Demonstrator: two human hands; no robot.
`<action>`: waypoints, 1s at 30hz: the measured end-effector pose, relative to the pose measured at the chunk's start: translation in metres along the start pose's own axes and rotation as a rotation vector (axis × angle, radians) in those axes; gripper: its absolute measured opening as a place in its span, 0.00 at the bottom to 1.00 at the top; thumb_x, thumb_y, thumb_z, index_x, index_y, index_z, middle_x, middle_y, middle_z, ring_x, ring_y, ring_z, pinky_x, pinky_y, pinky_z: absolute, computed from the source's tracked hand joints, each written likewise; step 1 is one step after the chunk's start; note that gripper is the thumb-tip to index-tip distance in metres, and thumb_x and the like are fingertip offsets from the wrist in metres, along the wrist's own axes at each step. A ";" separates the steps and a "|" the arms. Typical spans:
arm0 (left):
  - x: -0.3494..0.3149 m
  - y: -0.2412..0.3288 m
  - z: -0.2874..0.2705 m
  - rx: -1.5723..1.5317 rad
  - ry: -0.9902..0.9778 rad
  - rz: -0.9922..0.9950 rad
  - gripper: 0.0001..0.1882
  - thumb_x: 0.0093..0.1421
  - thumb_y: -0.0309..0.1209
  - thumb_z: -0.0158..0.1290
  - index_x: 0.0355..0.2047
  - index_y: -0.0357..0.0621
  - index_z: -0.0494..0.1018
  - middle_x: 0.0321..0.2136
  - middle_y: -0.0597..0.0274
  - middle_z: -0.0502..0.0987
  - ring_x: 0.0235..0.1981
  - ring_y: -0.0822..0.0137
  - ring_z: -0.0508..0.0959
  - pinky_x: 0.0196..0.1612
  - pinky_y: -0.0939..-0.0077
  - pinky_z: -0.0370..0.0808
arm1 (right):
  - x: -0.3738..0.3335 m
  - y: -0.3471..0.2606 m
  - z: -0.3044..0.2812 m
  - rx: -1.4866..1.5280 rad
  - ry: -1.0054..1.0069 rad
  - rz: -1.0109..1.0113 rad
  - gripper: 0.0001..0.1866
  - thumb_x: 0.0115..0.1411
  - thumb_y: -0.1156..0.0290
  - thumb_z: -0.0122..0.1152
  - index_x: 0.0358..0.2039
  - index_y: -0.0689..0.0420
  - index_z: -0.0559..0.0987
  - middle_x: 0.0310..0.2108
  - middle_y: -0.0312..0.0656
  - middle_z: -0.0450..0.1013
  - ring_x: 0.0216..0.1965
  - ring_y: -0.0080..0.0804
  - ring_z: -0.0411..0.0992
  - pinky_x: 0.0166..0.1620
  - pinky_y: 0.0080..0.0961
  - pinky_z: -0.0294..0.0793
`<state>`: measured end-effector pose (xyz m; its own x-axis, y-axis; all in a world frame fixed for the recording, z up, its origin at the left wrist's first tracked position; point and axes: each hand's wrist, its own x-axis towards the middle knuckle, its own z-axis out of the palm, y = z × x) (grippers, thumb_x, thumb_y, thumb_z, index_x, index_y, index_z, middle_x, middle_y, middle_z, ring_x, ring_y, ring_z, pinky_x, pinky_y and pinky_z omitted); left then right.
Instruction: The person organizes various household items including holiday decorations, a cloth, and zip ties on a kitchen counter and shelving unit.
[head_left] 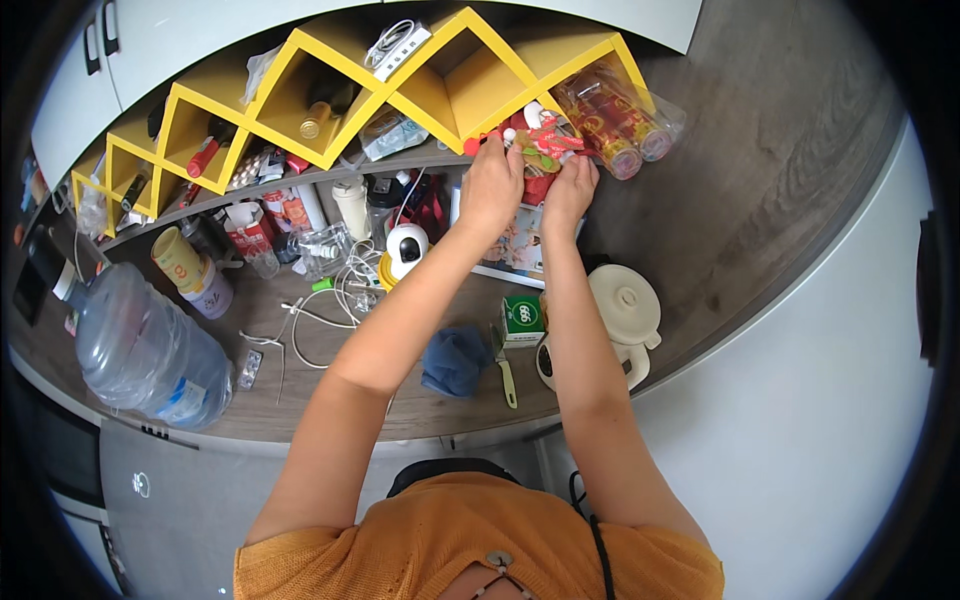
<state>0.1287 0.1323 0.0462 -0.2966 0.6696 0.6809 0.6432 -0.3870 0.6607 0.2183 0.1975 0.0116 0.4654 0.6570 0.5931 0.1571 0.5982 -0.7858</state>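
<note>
A small jumbled bundle of red, green and white soft-looking pieces (pixel 545 142) sits at the front edge of a yellow zigzag shelf with diamond-shaped compartments (pixel 485 95), toward its right end. The person's left hand (pixel 492 188) is at the bundle's left side and the right hand (pixel 568 192) at its near right side. The fingers of both hands are bent toward it; from this angle it is hard to make out the separate pieces, and one cannot tell whether the fingertips are clamped on any of them.

Just to the right of the bundle, a clear plastic-wrapped pack of red-and-gold cylinders (pixel 618 122) leans out of the end compartment. Below the hands, a flat white-edged picture panel (pixel 515 250) shows between the forearms. Nearer the person are a green-and-white box (pixel 523 320), a knife with a pale green handle (pixel 509 385) and a crumpled dark blue cloth (pixel 455 362). A cream lidded kettle (pixel 625 305) stands beside the right forearm. Left of the left forearm are a round white camera with a black face (pixel 407 245), tangled white cables (pixel 345 300) and, farther off, a large clear plastic water bottle (pixel 155 345).
</note>
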 end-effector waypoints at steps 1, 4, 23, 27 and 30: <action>0.002 0.001 -0.003 0.024 -0.036 -0.019 0.17 0.60 0.37 0.40 0.35 0.30 0.63 0.32 0.34 0.69 0.36 0.39 0.68 0.37 0.54 0.66 | 0.003 -0.003 -0.004 -0.020 -0.056 -0.029 0.19 0.58 0.66 0.42 0.40 0.69 0.71 0.45 0.55 0.64 0.48 0.46 0.62 0.52 0.29 0.58; 0.003 -0.006 0.002 -0.007 0.017 0.015 0.17 0.59 0.36 0.39 0.38 0.30 0.63 0.39 0.34 0.64 0.35 0.37 0.69 0.40 0.53 0.67 | 0.012 -0.018 -0.015 -0.015 -0.216 0.014 0.17 0.56 0.66 0.44 0.36 0.67 0.74 0.45 0.54 0.65 0.48 0.44 0.63 0.52 0.29 0.59; 0.007 0.007 -0.005 0.053 0.142 0.106 0.18 0.53 0.34 0.50 0.40 0.36 0.63 0.32 0.43 0.70 0.36 0.47 0.70 0.38 0.60 0.68 | 0.040 0.003 0.019 0.931 0.120 0.557 0.09 0.46 0.83 0.57 0.31 0.65 0.74 0.34 0.42 0.72 0.32 0.26 0.71 0.34 0.20 0.74; 0.003 0.005 -0.009 0.095 0.150 0.258 0.16 0.53 0.30 0.49 0.42 0.37 0.65 0.40 0.50 0.68 0.39 0.49 0.69 0.41 0.63 0.68 | 0.031 -0.006 0.020 0.835 0.161 0.436 0.09 0.48 0.84 0.54 0.33 0.69 0.74 0.34 0.44 0.71 0.31 0.26 0.71 0.32 0.17 0.73; 0.002 0.002 -0.010 0.107 0.114 0.304 0.17 0.54 0.30 0.49 0.43 0.37 0.65 0.41 0.50 0.68 0.39 0.49 0.69 0.41 0.62 0.68 | 0.024 -0.008 0.016 0.658 0.076 0.288 0.12 0.50 0.82 0.51 0.36 0.72 0.73 0.34 0.45 0.72 0.31 0.27 0.70 0.33 0.18 0.71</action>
<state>0.1223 0.1264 0.0522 -0.1533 0.4566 0.8764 0.7830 -0.4849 0.3896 0.2146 0.2161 0.0348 0.4725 0.8107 0.3457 -0.5272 0.5743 -0.6262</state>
